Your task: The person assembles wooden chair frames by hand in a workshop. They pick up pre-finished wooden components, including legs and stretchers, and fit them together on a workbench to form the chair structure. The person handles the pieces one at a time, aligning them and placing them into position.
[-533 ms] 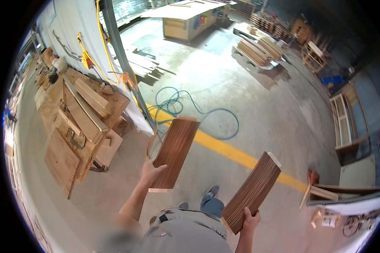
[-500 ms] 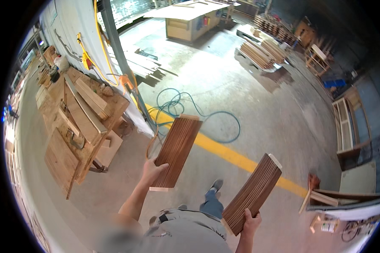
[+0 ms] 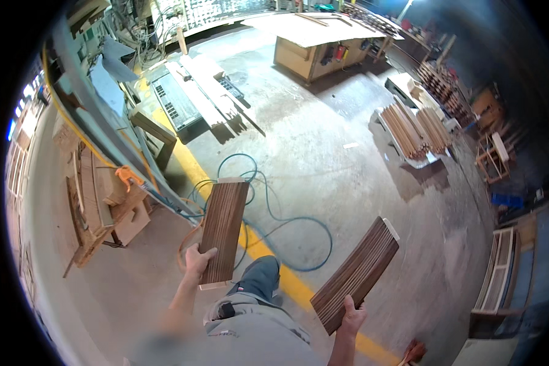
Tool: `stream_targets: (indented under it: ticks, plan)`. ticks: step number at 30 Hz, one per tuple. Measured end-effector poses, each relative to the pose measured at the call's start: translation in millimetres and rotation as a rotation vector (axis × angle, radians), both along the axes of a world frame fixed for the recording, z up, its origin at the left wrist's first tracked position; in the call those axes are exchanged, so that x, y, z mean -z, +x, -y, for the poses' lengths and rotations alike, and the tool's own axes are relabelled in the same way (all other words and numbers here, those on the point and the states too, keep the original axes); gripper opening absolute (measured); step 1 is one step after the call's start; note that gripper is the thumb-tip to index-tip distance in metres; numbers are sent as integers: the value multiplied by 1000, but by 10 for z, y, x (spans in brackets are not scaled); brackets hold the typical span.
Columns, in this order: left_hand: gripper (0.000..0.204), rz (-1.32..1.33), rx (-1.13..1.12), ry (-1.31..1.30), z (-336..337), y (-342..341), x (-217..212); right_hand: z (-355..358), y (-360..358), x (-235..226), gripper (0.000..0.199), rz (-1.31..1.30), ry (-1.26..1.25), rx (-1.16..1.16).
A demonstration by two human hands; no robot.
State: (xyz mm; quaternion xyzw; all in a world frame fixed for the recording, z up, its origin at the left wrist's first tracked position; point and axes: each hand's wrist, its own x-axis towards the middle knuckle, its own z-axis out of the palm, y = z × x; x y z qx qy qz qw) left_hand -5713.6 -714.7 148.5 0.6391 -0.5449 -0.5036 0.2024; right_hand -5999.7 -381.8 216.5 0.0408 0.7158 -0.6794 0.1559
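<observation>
In my left hand (image 3: 197, 262) is a dark brown ribbed wooden panel (image 3: 224, 229), gripped along its left edge with the thumb on its face. Pale strips show at both of its short ends. My right hand (image 3: 352, 316) grips a second ribbed wooden panel (image 3: 357, 274) near its lower right edge, thumb over the front. This one tilts to the right and has a pale strip at its upper end. Both panels are held up above the floor, apart from each other. The fingers behind each panel are mostly hidden.
A teal hose (image 3: 330, 235) lies coiled on the floor, across a yellow line (image 3: 296, 290). On the left, a wooden workbench (image 3: 107, 229) stands behind a metal post. Stacked brown slats (image 3: 402, 131) rest at the right; a large board-topped table (image 3: 299, 58) stands far ahead.
I have stepped forward and the view has turned left, so the workbench slides toward the left rim and the far table shifts right. Both panels stay in my hands.
</observation>
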Motion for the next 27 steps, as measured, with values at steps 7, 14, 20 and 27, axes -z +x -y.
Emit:
stream_targets:
  ticks: [7, 14, 20, 27]
  plan:
    - [46, -96, -145, -77, 1425, -2084, 862, 1793, -2138, -142, 38, 29, 166, -202]
    - [43, -239, -231, -64, 3481, -4095, 352, 3927, -4057, -606, 37, -32, 345, -393]
    - [44, -371, -309, -125, 5329, -4992, 55, 5770, -5357, -328, 33, -114, 342, -529]
    - [43, -181, -614, -221, 6742, -5451, 156, 8422, -6740, 19, 32, -58, 220, -765]
